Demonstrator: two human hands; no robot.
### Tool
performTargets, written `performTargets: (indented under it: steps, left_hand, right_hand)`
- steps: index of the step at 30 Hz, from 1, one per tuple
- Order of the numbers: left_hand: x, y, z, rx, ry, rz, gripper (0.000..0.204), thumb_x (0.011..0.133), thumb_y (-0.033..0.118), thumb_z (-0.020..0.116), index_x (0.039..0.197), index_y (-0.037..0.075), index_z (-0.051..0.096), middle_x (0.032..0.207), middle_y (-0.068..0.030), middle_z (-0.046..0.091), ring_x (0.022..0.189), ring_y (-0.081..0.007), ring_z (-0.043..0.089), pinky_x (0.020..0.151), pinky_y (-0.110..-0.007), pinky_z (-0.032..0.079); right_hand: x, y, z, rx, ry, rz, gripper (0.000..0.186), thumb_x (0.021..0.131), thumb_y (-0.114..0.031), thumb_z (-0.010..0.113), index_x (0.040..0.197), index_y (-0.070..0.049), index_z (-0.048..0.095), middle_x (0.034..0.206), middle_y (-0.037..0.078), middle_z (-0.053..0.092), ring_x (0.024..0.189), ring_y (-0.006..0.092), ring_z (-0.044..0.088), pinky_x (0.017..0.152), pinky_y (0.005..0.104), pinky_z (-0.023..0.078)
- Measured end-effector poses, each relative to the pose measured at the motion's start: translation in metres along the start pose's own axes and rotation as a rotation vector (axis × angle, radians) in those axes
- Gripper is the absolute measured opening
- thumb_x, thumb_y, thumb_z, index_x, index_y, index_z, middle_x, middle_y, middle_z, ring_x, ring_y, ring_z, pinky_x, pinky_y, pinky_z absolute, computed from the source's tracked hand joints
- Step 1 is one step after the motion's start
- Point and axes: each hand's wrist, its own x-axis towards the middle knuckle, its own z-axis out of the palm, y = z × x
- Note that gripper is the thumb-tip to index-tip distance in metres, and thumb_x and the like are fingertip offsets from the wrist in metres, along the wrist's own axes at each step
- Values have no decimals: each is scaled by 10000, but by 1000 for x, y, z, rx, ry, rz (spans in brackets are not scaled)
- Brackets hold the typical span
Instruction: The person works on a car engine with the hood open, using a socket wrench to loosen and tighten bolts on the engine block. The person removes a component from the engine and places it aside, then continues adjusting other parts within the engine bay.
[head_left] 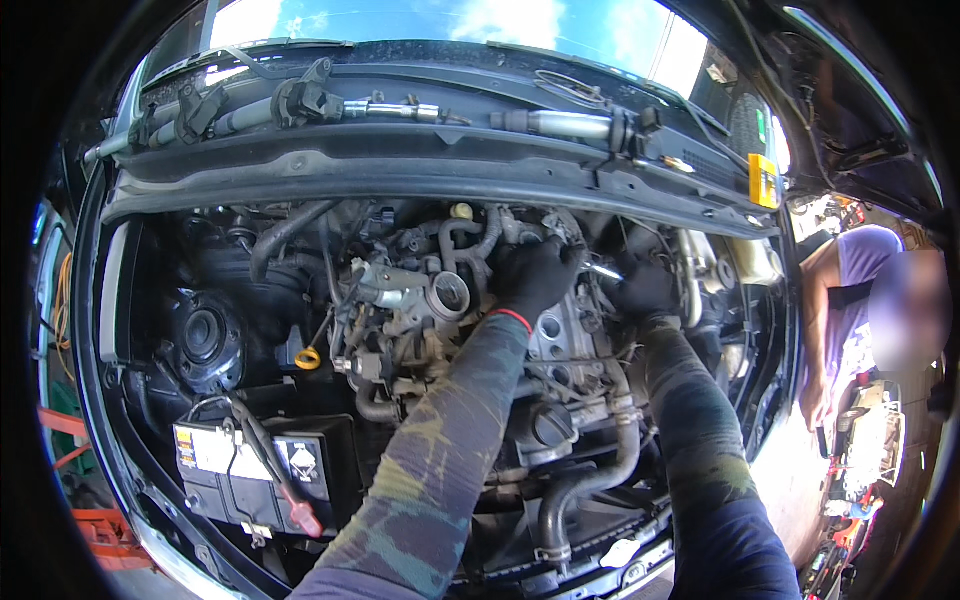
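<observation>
Both my hands are in black gloves, deep in an engine bay. My left hand [540, 275] is curled over fittings at the back of the engine [549, 337], a red band at its wrist; what its fingertips grip is hidden. My right hand [645, 285] is closed on a slim shiny metal tool [605, 271], which points left toward my left hand. Left of my hands are a metal housing with a round opening [448, 295] and a yellow dipstick loop [307, 357]. Below them are a black cap [545, 428] and a curved hose [575, 500].
A battery [250, 465] sits at front left. Cylindrical parts [560, 125] and a yellow object [764, 180] lie along the cowl [440, 165]. A person [850, 285] in a light purple top leans beside the car at right, near assorted tools and parts. A red metal stand [90, 535] is at left.
</observation>
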Motion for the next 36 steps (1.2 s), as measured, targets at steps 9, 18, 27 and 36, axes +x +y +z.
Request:
performTargets:
  steps: [9,18,27,36]
  left_hand:
    - [0,7,-4,-148,-31,-88,591,966,617,510,1194,119,733,1044,-236,755,1049,-411,714,1007,-528,459]
    - [6,-7,7,-140,-61,-100,635,975,648,489,1333,163,689,1180,-214,740,1138,-431,682,1053,-537,459]
    - [-1,6,-1,-86,-34,-70,606,1006,591,510,1327,99,661,1127,-257,733,1053,-452,703,939,-537,537]
    - [-8,7,-11,-331,29,-20,487,1032,491,551,1281,90,668,1109,-254,736,1071,-455,690,915,-520,541]
  right_hand:
    - [-23,-30,-56,31,-315,327,410,887,-491,685,1022,-106,728,870,194,752,827,394,746,708,535,580]
    - [-76,-145,-90,462,-238,531,373,977,-315,610,1240,-50,607,978,288,718,925,493,697,792,576,544]
    - [-69,-47,-40,96,-66,132,432,975,-546,614,980,-114,613,743,177,695,662,423,692,579,541,530]
    - [-68,-59,-63,231,-270,429,385,931,-447,660,1048,-81,658,929,227,739,885,438,725,754,556,560]
